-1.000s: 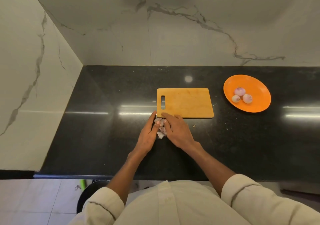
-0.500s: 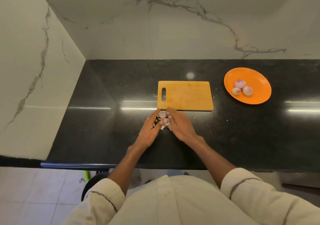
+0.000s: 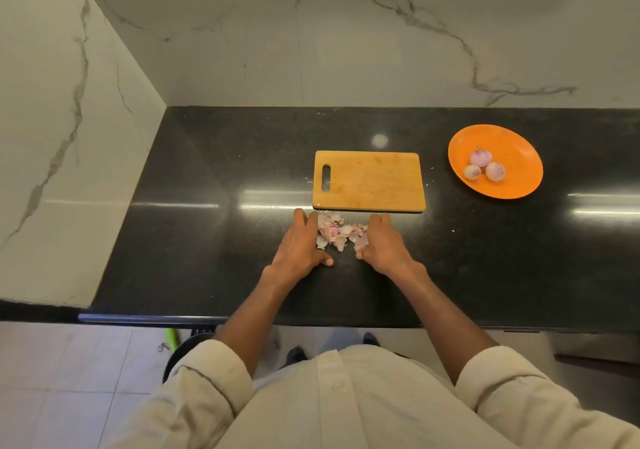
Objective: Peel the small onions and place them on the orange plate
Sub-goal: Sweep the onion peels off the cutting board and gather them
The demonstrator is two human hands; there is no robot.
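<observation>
Three peeled small onions [image 3: 485, 167] lie together on the orange plate [image 3: 516, 151] at the right of the black counter. A heap of pale pink onion skins [image 3: 335, 230] lies on the counter just in front of the wooden cutting board [image 3: 369, 180]. My left hand [image 3: 301, 244] rests on the counter at the left side of the heap, fingers straight and touching the skins. My right hand [image 3: 381, 242] rests at the right side of the heap, fingers straight, touching the skins too. Neither hand holds anything.
The black counter [image 3: 214, 241] ends at a marble wall on the left and behind. Its front edge runs just below my forearms. Small skin crumbs lie scattered near the board's right edge [image 3: 429, 178].
My hands, which were pressed together over the skins, have drawn apart to either side of the heap, leaving it uncovered between them.
</observation>
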